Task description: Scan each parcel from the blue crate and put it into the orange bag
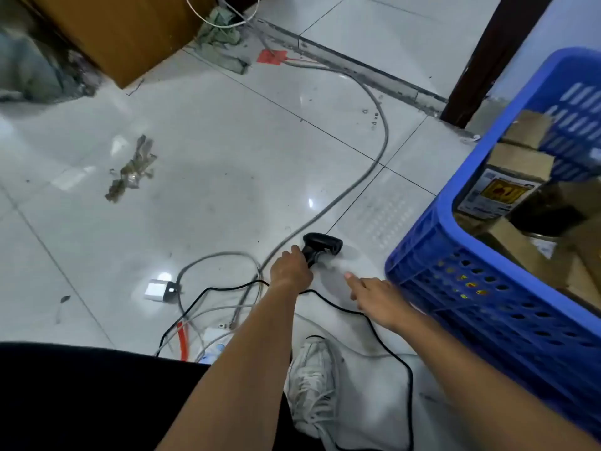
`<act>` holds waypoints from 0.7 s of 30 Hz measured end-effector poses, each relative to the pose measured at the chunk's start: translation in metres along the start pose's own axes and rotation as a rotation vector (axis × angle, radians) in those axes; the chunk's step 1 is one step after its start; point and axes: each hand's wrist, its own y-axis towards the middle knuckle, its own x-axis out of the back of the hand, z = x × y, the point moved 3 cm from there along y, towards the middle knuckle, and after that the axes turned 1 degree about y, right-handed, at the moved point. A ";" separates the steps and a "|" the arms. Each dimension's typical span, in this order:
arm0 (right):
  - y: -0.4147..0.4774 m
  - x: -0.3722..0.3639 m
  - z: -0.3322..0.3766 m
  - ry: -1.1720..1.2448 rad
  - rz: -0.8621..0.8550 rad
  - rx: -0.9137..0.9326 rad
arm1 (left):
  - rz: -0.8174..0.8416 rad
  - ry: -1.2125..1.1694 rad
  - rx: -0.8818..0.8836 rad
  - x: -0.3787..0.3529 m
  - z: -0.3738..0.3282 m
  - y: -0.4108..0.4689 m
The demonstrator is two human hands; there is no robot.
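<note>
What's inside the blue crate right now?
The blue crate holds several brown cardboard parcels, one bearing a white label with a yellow warning mark. The crate runs out of frame, and lower parcels are covered by upper ones.

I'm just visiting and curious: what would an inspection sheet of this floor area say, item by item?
Surface: glossy pale floor tiles, dusty, with dark grout lines.
Job's things: blue crate at right holding cardboard parcels; black handheld scanner on the floor; orange bag not seen.
Clutter: crumpled scrap, red tag, rag.
Hands: left hand gripping the scanner's handle; right hand open, empty, beside the crate.
Cables: thick grey cable, thin black cord, white plug adapter.
Surroundings: cardboard box, dark door frame, white sneaker.
</note>
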 end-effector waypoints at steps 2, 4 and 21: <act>-0.001 0.001 -0.002 0.019 0.015 -0.022 | 0.003 0.018 0.003 -0.001 -0.001 0.000; -0.004 0.002 -0.005 0.035 0.024 -0.029 | 0.006 0.018 0.023 -0.006 0.000 0.002; -0.065 0.027 0.000 -0.080 -0.051 0.051 | 0.144 -0.942 0.238 -0.002 -0.038 -0.097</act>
